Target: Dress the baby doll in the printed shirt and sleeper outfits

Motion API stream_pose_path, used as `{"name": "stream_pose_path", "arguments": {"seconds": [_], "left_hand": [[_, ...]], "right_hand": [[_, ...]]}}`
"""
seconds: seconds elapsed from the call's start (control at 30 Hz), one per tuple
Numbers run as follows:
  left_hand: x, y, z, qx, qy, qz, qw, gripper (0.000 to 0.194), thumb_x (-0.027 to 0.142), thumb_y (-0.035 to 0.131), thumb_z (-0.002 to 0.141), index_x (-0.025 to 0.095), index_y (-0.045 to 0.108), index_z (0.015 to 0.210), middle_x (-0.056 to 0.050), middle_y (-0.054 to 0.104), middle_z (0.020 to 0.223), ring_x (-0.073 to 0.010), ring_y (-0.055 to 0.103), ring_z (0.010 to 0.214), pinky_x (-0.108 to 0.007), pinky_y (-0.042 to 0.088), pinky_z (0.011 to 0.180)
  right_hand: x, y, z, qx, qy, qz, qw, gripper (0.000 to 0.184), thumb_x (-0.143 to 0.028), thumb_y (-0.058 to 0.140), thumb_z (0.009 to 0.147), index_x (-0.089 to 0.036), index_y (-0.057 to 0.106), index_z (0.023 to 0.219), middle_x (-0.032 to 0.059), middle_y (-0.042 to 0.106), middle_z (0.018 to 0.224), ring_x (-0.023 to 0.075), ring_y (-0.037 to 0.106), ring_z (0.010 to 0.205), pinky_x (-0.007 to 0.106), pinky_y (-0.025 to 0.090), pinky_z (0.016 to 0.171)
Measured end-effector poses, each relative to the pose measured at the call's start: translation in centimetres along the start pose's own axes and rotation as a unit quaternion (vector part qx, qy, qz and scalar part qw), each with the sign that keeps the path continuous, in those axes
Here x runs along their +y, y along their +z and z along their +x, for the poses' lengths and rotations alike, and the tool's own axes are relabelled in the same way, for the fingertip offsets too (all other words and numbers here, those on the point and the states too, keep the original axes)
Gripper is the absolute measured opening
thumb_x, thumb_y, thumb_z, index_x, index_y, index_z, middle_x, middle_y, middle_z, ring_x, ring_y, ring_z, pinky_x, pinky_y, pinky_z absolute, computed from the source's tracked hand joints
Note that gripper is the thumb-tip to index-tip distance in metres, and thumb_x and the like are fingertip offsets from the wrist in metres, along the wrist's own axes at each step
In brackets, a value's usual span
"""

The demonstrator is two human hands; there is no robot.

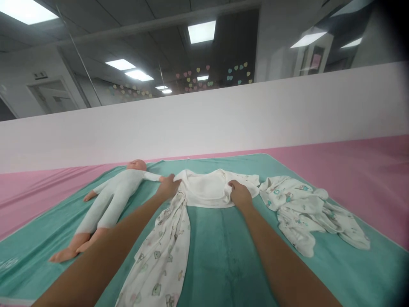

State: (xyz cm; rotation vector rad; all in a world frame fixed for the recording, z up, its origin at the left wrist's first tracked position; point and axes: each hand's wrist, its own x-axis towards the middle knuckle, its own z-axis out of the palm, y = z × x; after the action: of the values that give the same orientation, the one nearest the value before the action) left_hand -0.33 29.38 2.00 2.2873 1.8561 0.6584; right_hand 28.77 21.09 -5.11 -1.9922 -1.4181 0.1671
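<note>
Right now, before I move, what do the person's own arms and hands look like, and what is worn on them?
The left arm and right arm are bare, with no sleeves. The left hand and right hand wear no gloves, and no watch, bracelet or cable shows.

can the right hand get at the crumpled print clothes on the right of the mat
Probably yes: the right hand rests on the white baby garment, and the crumpled printed clothes lie just beyond its flat sleeve, with nothing raised between.
</note>
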Motion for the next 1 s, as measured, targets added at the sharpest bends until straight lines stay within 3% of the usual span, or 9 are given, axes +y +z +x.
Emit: {"name": "stream_pose_path", "arguments": {"seconds": [0.1, 0.27, 0.4, 0.47, 0.57, 0.67, 0.73, 0.83, 1.0], "left_hand": [[2.6, -3.3, 0.1, 0.094, 0.019, -0.095, 0.991, 0.031, 0.05, 0.037, 0.085, 0.02, 0.043, 0.085, -0.003, 0.055, 0.081, -0.0186, 0.053, 0.078, -0.028, 0.04, 0.066], [8.7, -11.9, -1.2, 0.308, 0.096, -0.265, 0.909, 0.029, 0.047, 0.052, 0.081, 0.02, 0.04, 0.08, 0.0, 0.049, 0.077, -0.0149, 0.049, 0.075, -0.027, 0.041, 0.065], [12.2, -18.9, -5.4, 0.416, 0.2, -0.312, 0.831, 0.018, 0.032, 0.051, 0.085, 0.02, 0.04, 0.093, 0.001, 0.05, 0.091, -0.0102, 0.05, 0.085, -0.024, 0.043, 0.074], [12.8, -20.5, -8.3, 0.415, 0.207, -0.259, 0.848, 0.021, 0.027, 0.044, 0.088, 0.017, 0.038, 0.105, 0.001, 0.048, 0.099, -0.0108, 0.051, 0.093, -0.027, 0.042, 0.077], [11.5, -19.1, -12.4, 0.287, 0.135, -0.173, 0.933, 0.033, 0.032, 0.049, 0.083, 0.017, 0.04, 0.111, 0.001, 0.052, 0.101, -0.016, 0.056, 0.092, -0.03, 0.044, 0.077], [7.8, -14.1, -15.2, 0.057, 0.058, -0.094, 0.992, 0.027, 0.035, 0.053, 0.079, 0.023, 0.051, 0.102, 0.001, 0.06, 0.095, -0.0184, 0.058, 0.086, -0.032, 0.046, 0.076], [4.8, -10.5, -16.4, -0.069, 0.046, -0.044, 0.996, 0.03, 0.039, 0.052, 0.078, 0.024, 0.053, 0.104, -0.002, 0.06, 0.106, -0.0222, 0.058, 0.094, -0.034, 0.045, 0.08], [1.5, -6.5, -17.8, -0.169, 0.057, 0.018, 0.984, 0.064, 0.048, 0.06, 0.069, 0.025, 0.042, 0.125, -0.008, 0.039, 0.137, -0.0303, 0.043, 0.118, -0.036, 0.042, 0.088], [1.4, -4.2, -19.5, -0.191, 0.041, 0.042, 0.98, 0.066, 0.043, 0.059, 0.067, 0.026, 0.039, 0.127, -0.009, 0.044, 0.128, -0.0289, 0.055, 0.099, -0.035, 0.047, 0.069]], "right_hand": [[0.0, 0.0, 0.3, 0.041, 0.02, 0.048, 0.998, 0.039, -0.03, 0.026, 0.09, -0.021, 0.051, 0.118, 0.009, 0.062, 0.107, 0.0223, 0.057, 0.098, 0.03, 0.042, 0.079], [-0.2, 0.3, 0.4, 0.069, 0.018, 0.121, 0.99, 0.052, -0.047, 0.028, 0.088, -0.019, 0.04, 0.13, 0.0095, 0.053, 0.125, 0.0235, 0.052, 0.11, 0.032, 0.04, 0.089], [-0.1, 0.4, 0.4, 0.07, 0.039, 0.154, 0.985, 0.055, -0.048, 0.027, 0.087, -0.014, 0.042, 0.128, 0.0127, 0.052, 0.127, 0.0251, 0.05, 0.114, 0.035, 0.039, 0.092], [0.1, 0.4, 0.5, 0.065, 0.05, 0.16, 0.984, 0.054, -0.048, 0.028, 0.087, -0.013, 0.044, 0.126, 0.0142, 0.054, 0.124, 0.0254, 0.051, 0.113, 0.035, 0.038, 0.092], [0.4, 0.4, 0.6, 0.053, 0.054, 0.161, 0.984, 0.052, -0.046, 0.029, 0.087, -0.014, 0.045, 0.124, 0.014, 0.055, 0.123, 0.0242, 0.052, 0.111, 0.034, 0.038, 0.092], [0.4, 0.6, 0.6, 0.038, 0.047, 0.151, 0.987, 0.049, -0.044, 0.031, 0.087, -0.013, 0.045, 0.123, 0.0138, 0.055, 0.123, 0.0239, 0.051, 0.112, 0.033, 0.038, 0.092], [0.4, 0.8, 0.5, 0.024, 0.036, 0.137, 0.99, 0.048, -0.043, 0.033, 0.087, -0.014, 0.045, 0.124, 0.0132, 0.054, 0.124, 0.0242, 0.05, 0.113, 0.033, 0.037, 0.092], [0.3, 1.1, 0.3, -0.009, 0.014, 0.111, 0.994, 0.047, -0.041, 0.036, 0.086, -0.016, 0.046, 0.124, 0.0118, 0.054, 0.125, 0.0247, 0.051, 0.112, 0.034, 0.038, 0.092], [0.1, 1.0, 0.0, -0.055, -0.005, 0.062, 0.997, 0.043, -0.038, 0.041, 0.083, -0.016, 0.052, 0.119, 0.0122, 0.058, 0.119, 0.0266, 0.054, 0.107, 0.036, 0.039, 0.089]]}}
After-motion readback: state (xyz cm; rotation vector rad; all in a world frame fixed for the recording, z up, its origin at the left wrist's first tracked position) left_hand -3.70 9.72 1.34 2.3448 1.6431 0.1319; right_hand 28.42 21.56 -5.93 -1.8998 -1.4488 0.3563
